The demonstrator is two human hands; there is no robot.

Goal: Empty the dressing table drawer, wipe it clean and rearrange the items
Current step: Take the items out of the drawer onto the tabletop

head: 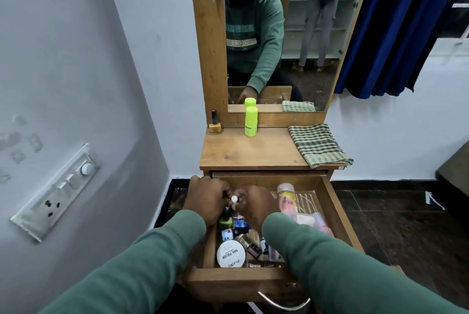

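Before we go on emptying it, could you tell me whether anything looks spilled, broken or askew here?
Nothing looks spilled or broken. The drawer is just a jumble of bottles lying at all angles, and the cloth overhangs the tabletop's right edge.

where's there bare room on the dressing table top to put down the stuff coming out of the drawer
The table top is bare across its front and middle, between the yellow polish bottle, the green bottle and the checked cloth at right. The drawer is crowded.
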